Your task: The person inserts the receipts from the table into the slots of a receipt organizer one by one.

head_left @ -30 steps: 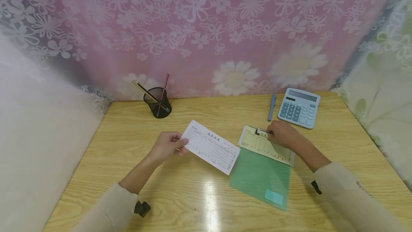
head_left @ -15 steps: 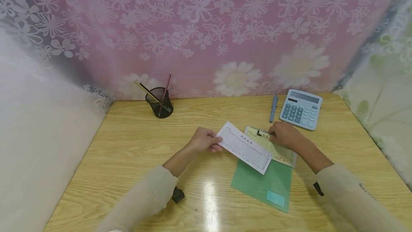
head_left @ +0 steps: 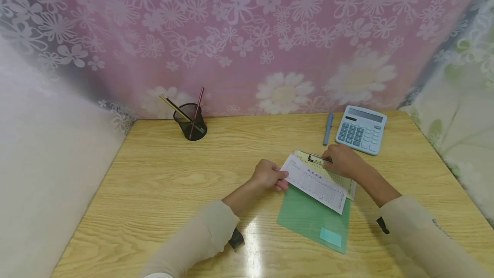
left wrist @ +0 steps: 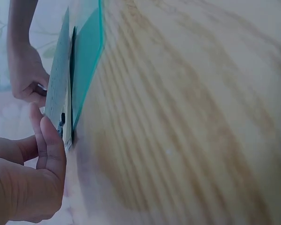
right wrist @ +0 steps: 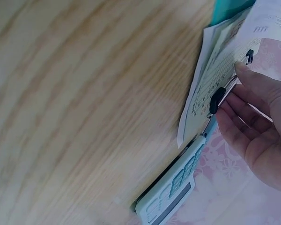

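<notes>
My left hand (head_left: 269,176) pinches a white printed form (head_left: 314,185) by its left end. The form slants down to the right, over a yellow printed form (head_left: 341,179) on a translucent green clipboard (head_left: 301,216). At the clipboard's top edge, my right hand (head_left: 342,161) pinches the metal clip (head_left: 315,157). Thumb and fingers meet at the clip's black-tipped lever (right wrist: 217,100) in the right wrist view. Seen edge-on in the left wrist view, the white form (left wrist: 59,77) stands slightly apart from the green board (left wrist: 88,56). Part of the yellow form is hidden under the white one.
A blue calculator (head_left: 361,129) and a blue pen (head_left: 327,129) lie just beyond the right hand. Toward the back left stands a black mesh pen cup (head_left: 191,128) with several pencils. A light blue label (head_left: 330,237) is on the clipboard's lower part. Floral cloth hangs behind the wooden table (head_left: 154,200).
My left hand has carried the white form to the right, from beside the clipboard to over the yellow form. My right hand has stayed at the clip.
</notes>
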`<state>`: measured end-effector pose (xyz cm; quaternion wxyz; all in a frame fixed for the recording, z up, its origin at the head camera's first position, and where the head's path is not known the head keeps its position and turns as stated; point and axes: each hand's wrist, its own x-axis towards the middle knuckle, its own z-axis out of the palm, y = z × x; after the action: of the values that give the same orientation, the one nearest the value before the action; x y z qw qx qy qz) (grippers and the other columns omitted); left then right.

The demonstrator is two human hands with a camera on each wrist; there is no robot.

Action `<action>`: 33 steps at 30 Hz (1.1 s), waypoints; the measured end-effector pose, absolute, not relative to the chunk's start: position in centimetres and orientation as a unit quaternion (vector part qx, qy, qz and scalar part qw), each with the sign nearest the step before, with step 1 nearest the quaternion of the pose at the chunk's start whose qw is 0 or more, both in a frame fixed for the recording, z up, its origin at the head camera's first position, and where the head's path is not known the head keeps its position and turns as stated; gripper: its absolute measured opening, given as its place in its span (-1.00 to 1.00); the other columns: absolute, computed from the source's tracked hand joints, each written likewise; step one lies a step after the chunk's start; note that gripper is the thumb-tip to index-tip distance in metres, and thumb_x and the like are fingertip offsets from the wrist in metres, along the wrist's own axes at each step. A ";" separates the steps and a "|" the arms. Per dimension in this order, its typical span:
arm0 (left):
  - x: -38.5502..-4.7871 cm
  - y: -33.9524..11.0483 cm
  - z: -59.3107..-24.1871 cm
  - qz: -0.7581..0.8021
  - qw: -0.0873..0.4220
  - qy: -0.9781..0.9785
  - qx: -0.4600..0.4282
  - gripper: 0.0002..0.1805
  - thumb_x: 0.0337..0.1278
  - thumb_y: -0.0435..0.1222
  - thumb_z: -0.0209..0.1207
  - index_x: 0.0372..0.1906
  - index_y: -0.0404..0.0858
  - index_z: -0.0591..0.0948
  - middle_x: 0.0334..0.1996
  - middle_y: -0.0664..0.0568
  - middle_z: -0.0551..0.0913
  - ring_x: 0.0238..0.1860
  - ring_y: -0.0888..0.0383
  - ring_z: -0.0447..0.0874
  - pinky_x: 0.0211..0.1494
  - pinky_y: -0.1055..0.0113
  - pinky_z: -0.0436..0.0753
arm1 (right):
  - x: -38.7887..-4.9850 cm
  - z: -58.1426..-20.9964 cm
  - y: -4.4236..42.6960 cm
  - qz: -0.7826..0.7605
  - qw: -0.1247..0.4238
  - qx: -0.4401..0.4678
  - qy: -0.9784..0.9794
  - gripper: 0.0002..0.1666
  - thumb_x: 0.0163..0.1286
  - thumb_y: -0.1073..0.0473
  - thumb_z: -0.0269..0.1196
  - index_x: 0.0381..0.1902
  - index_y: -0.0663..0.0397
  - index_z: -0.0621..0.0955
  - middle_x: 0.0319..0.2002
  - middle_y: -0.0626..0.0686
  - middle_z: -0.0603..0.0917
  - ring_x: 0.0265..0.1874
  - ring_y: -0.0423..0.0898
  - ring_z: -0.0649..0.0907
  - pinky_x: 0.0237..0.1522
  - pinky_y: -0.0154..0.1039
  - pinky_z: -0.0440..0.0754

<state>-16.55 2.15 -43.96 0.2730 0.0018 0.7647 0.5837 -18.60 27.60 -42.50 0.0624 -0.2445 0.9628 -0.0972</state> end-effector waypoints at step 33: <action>-16.3 5.5 -45.2 0.551 0.256 0.795 -0.007 -0.57 0.21 -0.45 0.15 -0.75 -0.24 0.34 -0.63 -0.14 0.72 -0.58 0.07 0.75 -0.58 0.46 0.67 | -18.5 -42.8 27.4 -0.082 0.046 -0.243 0.965 -0.92 0.20 0.25 0.33 -0.47 0.06 0.64 -0.51 -0.05 0.55 -0.54 -0.20 0.43 -0.48 -0.26 0.43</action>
<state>-16.28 5.46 -45.17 0.2561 -0.0065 0.7945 0.5505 -18.55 27.40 -42.82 0.0457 -0.2434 0.9654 -0.0818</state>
